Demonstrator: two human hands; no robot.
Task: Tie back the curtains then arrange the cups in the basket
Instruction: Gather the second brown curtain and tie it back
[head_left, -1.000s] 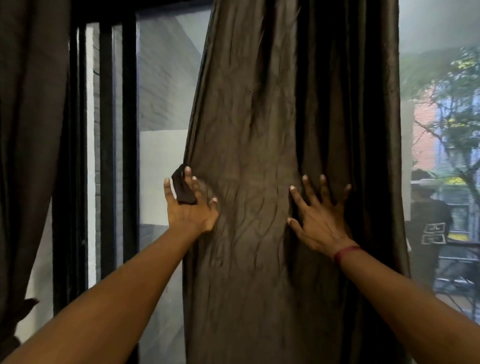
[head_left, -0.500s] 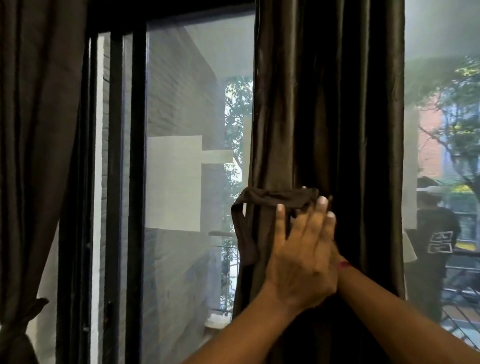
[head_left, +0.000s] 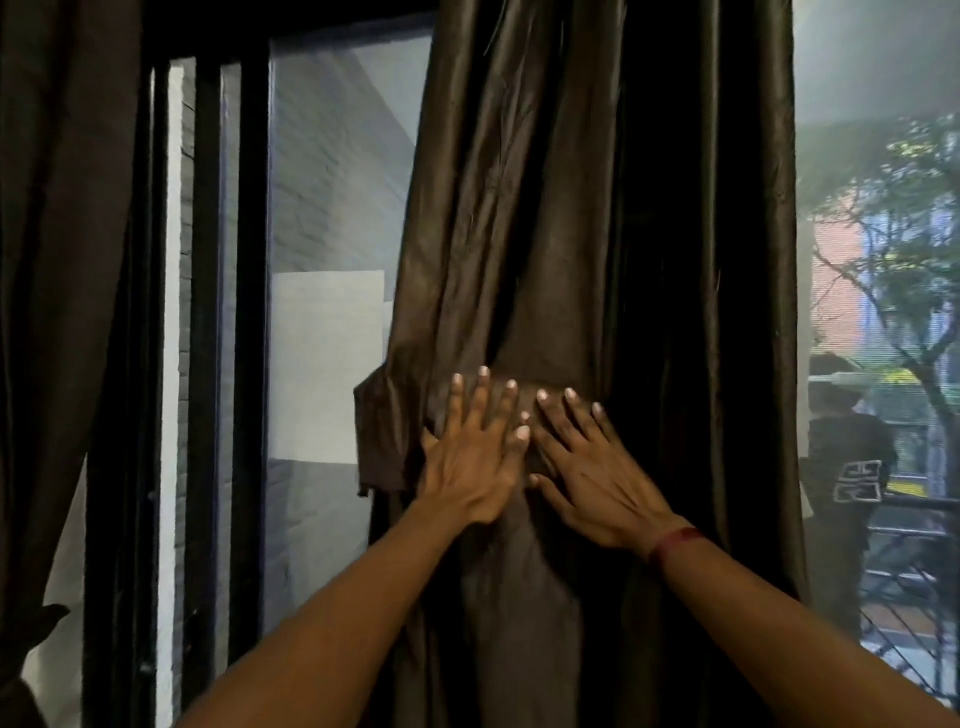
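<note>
Both hands lie flat against the right-hand curtain (head_left: 519, 208), fingers straight and gripping nothing. Half a second ago the left hand (head_left: 470, 457) covered the right hand (head_left: 592, 480); now they sit side by side, pressing the tie (head_left: 382, 441) across the gathered cloth. Its end hangs loose off the curtain's left edge, so fastening looks unfinished. Cups and basket are out of sight.
</note>
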